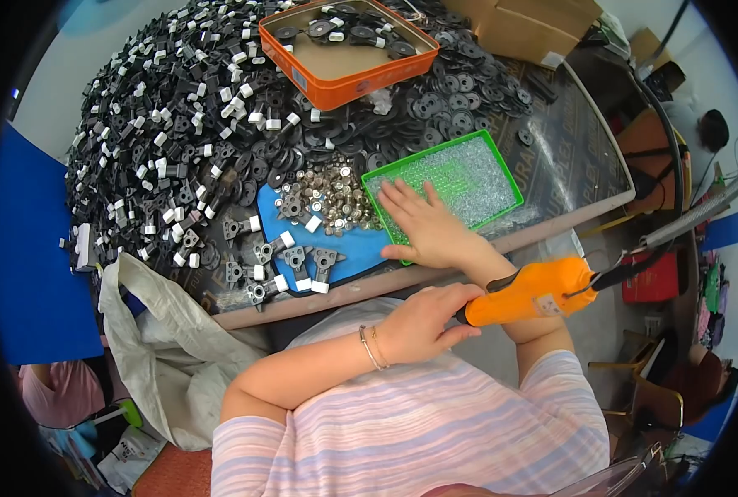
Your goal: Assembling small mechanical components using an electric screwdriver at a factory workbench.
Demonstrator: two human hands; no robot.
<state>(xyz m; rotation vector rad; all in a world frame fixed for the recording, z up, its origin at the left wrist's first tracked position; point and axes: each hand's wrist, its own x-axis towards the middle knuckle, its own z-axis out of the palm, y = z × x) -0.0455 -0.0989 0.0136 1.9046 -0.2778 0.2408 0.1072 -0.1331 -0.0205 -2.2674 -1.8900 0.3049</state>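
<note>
My right hand (423, 225) lies spread over the left part of a shallow green tray (510, 172), palm down with fingers apart. Many tiny silvery pieces, too small to name, cover much of the tray floor. An orange electric screwdriver (528, 295) lies sideways across my right forearm. Its dark front end is gripped by my left hand (427, 323), whose fingers hide the tip. Beside the tray, small round metal parts (331, 195) are heaped on a blue mat (354, 253). Several black plastic brackets with white ends (294, 261) rest at the near table edge.
A large heap of black parts with white pieces (170, 116) fills the table's left and back. On it stands an orange tin (344, 87) holding black discs. A cardboard box (534, 29) sits at the back right. A whitish sack (178, 356) hangs near my left; a hose (700, 207) runs at right.
</note>
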